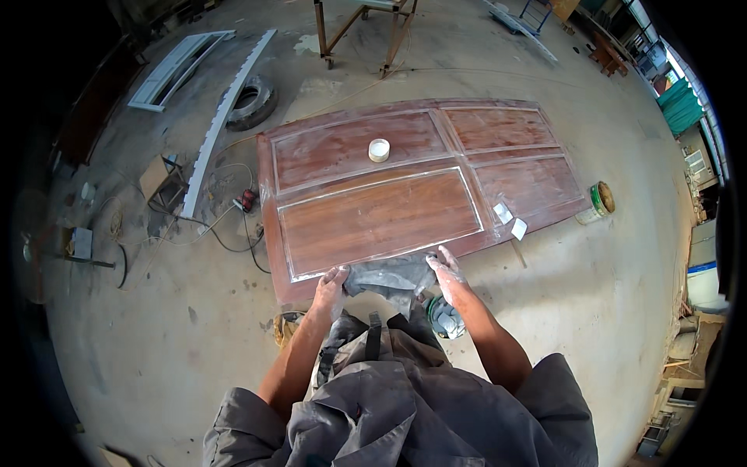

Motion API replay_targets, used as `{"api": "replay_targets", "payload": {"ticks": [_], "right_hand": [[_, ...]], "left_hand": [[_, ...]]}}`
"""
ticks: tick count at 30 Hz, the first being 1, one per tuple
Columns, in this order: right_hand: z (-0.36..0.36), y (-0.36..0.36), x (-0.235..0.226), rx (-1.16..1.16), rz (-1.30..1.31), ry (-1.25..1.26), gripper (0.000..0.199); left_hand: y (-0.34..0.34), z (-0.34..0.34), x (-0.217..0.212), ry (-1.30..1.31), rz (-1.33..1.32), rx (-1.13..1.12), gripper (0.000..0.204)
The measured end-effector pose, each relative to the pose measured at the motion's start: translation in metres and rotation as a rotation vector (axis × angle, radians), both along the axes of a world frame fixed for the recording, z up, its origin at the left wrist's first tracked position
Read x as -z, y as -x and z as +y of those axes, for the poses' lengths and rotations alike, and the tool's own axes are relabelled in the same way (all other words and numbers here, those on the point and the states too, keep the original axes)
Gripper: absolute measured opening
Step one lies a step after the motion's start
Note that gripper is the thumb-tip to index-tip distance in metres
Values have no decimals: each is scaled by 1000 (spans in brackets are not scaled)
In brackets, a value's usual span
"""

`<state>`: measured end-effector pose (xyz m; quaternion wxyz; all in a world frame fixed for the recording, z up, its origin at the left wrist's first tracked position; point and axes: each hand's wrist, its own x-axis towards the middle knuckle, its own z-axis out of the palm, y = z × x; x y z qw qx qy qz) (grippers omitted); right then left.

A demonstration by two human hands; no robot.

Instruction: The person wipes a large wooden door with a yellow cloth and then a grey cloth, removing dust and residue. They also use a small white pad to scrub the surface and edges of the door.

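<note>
Stretched between my two hands is a grey cloth point(389, 276), dusty and creased. My left hand point(331, 289) is closed on its left end. The other end is gripped by my right hand point(447, 276), which has white powder over its fingers and back. Just beyond the cloth lies a reddish-brown panelled wooden door point(381, 206), with white dust or filler along its mouldings. On the door's far panel stands a small white tub point(379, 150). Two white pieces, a square point(503, 212) and another beside it point(519, 229), rest near the door's right side.
A tin point(602, 199) stands by the door's right end. Below my right hand is a bucket point(445, 317) with things in it. To the left are a red power tool point(247, 200) with cables, a tyre point(253, 103) and a long white board point(226, 124). A wooden trestle point(362, 31) stands behind.
</note>
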<state>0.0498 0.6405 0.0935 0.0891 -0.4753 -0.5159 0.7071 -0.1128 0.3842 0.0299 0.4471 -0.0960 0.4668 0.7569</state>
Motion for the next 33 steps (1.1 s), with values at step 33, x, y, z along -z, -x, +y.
{"api": "replay_targets", "payload": {"ticks": [33], "right_hand": [[302, -133, 131, -277, -184, -363, 30]], "left_hand": [[11, 497, 152, 220, 321, 737, 21]]}}
